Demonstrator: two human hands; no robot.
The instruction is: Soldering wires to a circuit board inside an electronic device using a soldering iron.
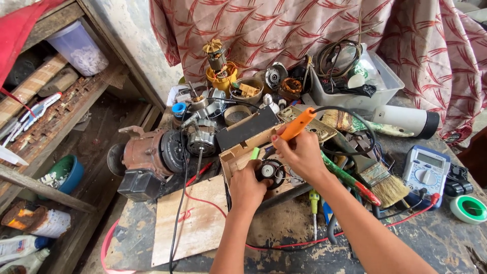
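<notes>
Right hand (299,152): fingers closed around the orange handle of a soldering iron (298,124), gripped pen-fashion so the tip angles down toward the work; the tip itself is hidden behind the knuckles. The iron's black cord (355,115) loops up and away to the right, clear of the work.

Left hand (247,186): fingers curled against a small round motor (269,171), apparently pinning it steady; whether the fingers wrap fully around it cannot be told. The motor sits in a shallow wooden tray (238,152) at the middle of the bench, directly under the iron.

Just beside the tray: a plywood offcut (195,218) to the left, crossed by a red wire (203,202), and a paintbrush (378,177) to the right, bristles pointing away from the hands. A green-handled screwdriver (314,199) lies below the right wrist, near to hand.

Further out: a blue multimeter (425,170) and a roll of green tape (469,208) at the right edge; a rusty motor housing (147,157) at the left; a clear plastic tub (355,96) of cables at the back, against a red patterned curtain (284,25). All rests on a worn, stained workbench (431,238).
</notes>
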